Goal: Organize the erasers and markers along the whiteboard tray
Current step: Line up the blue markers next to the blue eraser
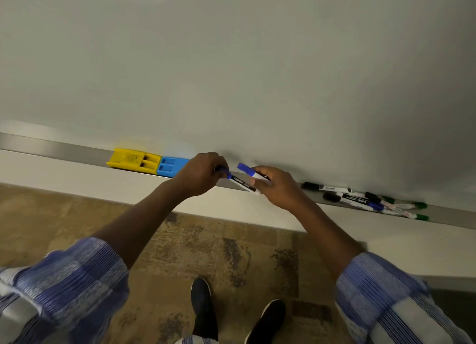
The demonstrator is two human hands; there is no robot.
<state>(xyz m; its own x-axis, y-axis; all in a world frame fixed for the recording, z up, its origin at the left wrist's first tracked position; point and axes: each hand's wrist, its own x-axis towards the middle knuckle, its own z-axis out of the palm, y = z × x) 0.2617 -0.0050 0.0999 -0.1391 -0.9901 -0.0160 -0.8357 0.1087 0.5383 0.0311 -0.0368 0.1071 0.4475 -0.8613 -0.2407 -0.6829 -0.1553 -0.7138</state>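
Fingers of left hand (199,172) and right hand (277,186) each grip a blue-capped marker (240,183) pointing up-left.

Both arms reach forward, left hand (202,172) and right hand (277,186) each curled closed.

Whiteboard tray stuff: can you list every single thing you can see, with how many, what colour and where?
Whiteboard: one, white, fills the top.
Tray: one, grey metal, along the board's bottom edge.
Yellow eraser: one, on the tray, far left.
Blue eraser: one, touching the yellow one's right end.
Held markers: two, blue caps; one in the left hand, one in the right hand.
Marker pile: at least five, black, blue and green caps, jumbled on the tray at right.
Carpet: one, brown patterned, below.
Shoes: two, dark, bottom centre.
Sleeves: two, blue striped.
Left hand, right hand: each gripping a marker.
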